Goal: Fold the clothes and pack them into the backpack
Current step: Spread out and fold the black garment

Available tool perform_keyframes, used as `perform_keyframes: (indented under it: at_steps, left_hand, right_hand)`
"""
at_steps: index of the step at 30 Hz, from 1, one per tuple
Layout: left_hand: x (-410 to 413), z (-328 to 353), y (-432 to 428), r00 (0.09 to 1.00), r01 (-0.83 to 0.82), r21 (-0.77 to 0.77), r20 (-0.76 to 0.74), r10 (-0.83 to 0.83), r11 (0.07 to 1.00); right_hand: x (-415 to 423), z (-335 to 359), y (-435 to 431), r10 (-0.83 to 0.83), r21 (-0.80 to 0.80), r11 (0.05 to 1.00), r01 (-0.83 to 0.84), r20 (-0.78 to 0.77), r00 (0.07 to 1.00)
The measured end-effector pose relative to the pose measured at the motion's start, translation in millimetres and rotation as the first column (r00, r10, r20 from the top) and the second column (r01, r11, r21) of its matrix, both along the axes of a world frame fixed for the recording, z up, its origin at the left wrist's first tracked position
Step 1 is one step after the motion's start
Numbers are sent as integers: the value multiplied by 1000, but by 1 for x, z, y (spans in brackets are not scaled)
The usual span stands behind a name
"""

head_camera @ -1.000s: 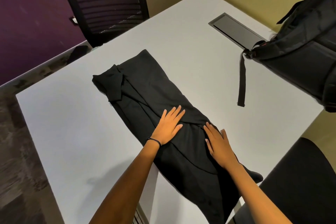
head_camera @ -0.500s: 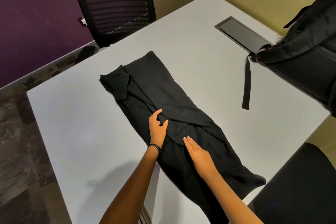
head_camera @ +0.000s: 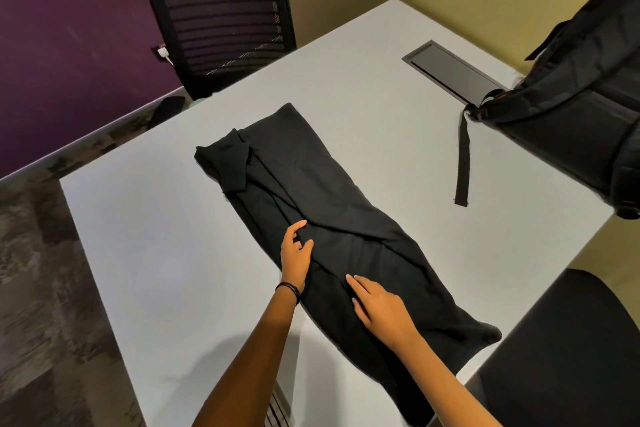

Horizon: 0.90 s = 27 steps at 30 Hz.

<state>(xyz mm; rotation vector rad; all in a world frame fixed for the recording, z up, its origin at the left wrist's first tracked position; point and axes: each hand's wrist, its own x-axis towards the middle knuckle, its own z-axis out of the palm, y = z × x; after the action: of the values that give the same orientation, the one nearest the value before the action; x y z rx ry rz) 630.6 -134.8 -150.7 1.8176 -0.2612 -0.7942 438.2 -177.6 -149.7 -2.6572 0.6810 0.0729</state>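
Black garment [head_camera: 313,180] spans the white table [head_camera: 149,253], left hand [head_camera: 295,255] pinching a fold, right hand [head_camera: 379,310] pressing flat.

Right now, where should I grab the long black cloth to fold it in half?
Probably the near end, from your own side: the black garment lies as a long narrow strip, and that end overhangs the table edge, free to pinch top and bottom.

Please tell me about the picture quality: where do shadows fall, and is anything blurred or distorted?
In the head view, light is soft; a faint arm shadow lies on the white table under the left forearm. The black garment is dark, its folds low in contrast. The carpet at the left edge looks smeared, and the wide lens makes the mesh chair lean.
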Motion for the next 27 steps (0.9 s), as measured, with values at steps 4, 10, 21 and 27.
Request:
perform_keyframes:
  at_steps: [4,10,21,27]
  left_hand:
    - [9,5,-7,995,-16,-35,-99,12,999]
    - [23,10,-16,951,-31,-99,-310,-2,995]
    - [48,17,-44,914,-301,-73,-305,266,951]
    - [82,28,-39,924,-368,-84,-141,354,926]
  right_hand:
    - [14,-3,-2,-91,-149,985,87,-16,996]
    - [24,3,-12,-101,-189,974,128,147,984]
    - [0,14,-33,145,-246,967,-64,325,934]
    - [-6,13,-40,110,-125,988,-86,200,974]
